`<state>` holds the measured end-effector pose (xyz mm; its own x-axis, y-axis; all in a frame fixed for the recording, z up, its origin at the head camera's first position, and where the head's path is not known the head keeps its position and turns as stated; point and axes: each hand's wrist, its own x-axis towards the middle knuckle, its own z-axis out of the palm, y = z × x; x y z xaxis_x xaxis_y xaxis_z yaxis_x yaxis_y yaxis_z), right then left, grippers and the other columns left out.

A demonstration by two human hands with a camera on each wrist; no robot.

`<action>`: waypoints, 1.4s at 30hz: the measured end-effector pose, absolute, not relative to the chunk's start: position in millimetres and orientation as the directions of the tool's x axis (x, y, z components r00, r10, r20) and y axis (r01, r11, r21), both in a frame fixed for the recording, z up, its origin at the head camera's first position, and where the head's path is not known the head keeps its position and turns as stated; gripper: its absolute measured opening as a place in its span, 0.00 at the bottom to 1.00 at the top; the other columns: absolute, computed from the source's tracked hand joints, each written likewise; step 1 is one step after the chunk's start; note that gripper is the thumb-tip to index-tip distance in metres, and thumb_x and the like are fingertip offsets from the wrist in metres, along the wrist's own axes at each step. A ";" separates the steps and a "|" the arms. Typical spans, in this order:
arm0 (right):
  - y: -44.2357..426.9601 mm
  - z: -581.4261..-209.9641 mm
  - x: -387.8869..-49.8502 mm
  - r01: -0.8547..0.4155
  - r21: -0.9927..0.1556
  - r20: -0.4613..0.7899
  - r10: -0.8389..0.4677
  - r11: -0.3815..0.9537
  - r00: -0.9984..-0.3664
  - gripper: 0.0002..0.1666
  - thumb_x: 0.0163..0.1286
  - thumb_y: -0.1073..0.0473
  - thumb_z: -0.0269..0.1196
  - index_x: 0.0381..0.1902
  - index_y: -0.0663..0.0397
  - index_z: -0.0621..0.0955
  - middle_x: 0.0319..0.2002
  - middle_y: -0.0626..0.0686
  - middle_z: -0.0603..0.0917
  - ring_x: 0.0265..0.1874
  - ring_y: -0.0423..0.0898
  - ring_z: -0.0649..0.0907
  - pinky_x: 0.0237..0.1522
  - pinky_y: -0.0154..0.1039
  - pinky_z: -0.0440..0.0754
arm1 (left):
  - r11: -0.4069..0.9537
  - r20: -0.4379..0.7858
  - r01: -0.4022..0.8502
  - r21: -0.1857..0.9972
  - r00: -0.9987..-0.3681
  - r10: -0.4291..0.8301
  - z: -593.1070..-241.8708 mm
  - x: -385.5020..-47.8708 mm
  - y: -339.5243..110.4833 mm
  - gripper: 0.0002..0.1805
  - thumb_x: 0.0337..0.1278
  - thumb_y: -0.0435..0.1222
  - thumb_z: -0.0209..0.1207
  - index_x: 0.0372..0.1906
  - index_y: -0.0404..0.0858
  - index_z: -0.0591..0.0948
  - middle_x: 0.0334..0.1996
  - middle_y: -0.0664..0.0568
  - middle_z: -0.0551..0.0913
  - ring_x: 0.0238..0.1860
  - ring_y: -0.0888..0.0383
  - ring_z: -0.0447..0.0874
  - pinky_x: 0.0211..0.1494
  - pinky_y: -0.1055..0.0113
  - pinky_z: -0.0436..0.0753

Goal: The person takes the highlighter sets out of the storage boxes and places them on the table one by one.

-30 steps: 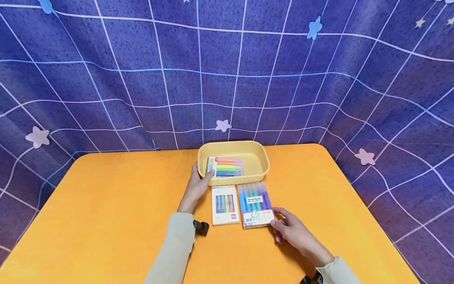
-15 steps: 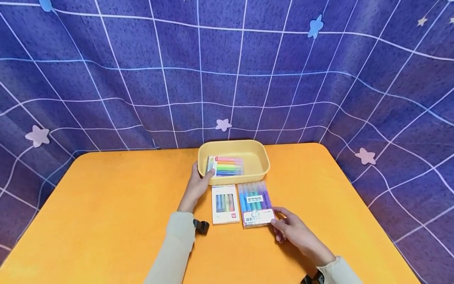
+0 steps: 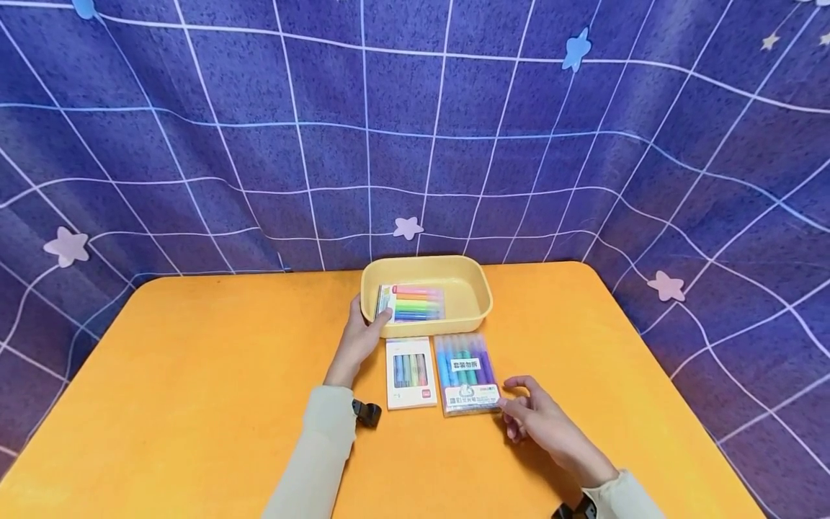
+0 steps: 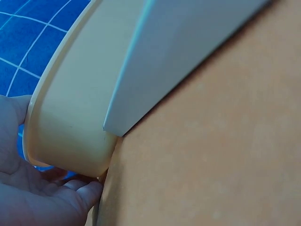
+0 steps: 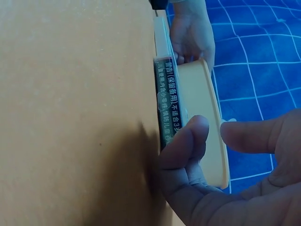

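Yellow bin: the pale-yellow oblong bin with rounded corners [image 3: 447, 329] is the landmark, standing at the table's far edge with its long side across.
Right-hand relation: the clear flat plastic pack of blue, green and purple markers [image 3: 468, 378] lies just left of the right hand's fingertips, on the bin's near side. Its long axis runs roughly from the bin toward the person, the near end slanting slightly right. The right hand [image 3: 540, 419] is nearer to it than the left.
Right fingers: partly bent, thumb and 1 finger apart beside the pack's near-right corner; I cannot tell if they touch it.
Left fingers: the left hand [image 3: 359, 339] holds the bin's near-left corner, thumb at the rim.
Bin contents: 1 flat pack of rainbow-coloured pens [image 3: 418, 304] with a white end label, at the left, pens lying crosswise.
White box: 1 white windowed cardboard box [image 3: 411, 373] on the bin's near side, just left of the clear pack.
Support: the orange table [image 3: 194, 375] under and around the bin.
Backdrop: a blue grid-patterned curtain [image 3: 363, 158] behind the bin.
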<state>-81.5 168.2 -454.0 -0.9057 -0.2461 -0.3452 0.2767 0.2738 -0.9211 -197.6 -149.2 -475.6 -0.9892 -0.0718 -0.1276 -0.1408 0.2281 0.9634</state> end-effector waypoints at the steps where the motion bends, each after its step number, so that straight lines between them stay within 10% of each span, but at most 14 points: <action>1: 168.4 -453.3 -81.4 0.276 -0.922 -0.343 -0.243 0.270 -0.907 0.28 0.77 0.60 0.55 0.66 0.66 0.58 0.29 0.52 0.77 0.23 0.44 0.77 0.26 0.36 0.78 | 0.226 -0.126 -0.140 0.964 -0.989 -0.074 -475.6 -197.6 -149.3 0.45 0.72 0.52 0.55 0.81 0.49 0.43 0.78 0.43 0.60 0.79 0.45 0.56 0.81 0.43 0.55; 42: 135.5 -412.4 -126.4 -0.039 -0.910 -0.082 -0.272 0.412 -0.959 0.22 0.73 0.59 0.62 0.59 0.64 0.73 0.39 0.63 0.82 0.28 0.48 0.80 0.27 0.36 0.79 | 0.221 -0.149 -0.165 0.961 -0.985 -0.087 -475.2 -198.4 -148.3 0.46 0.70 0.53 0.55 0.81 0.50 0.43 0.79 0.43 0.57 0.81 0.44 0.52 0.81 0.40 0.52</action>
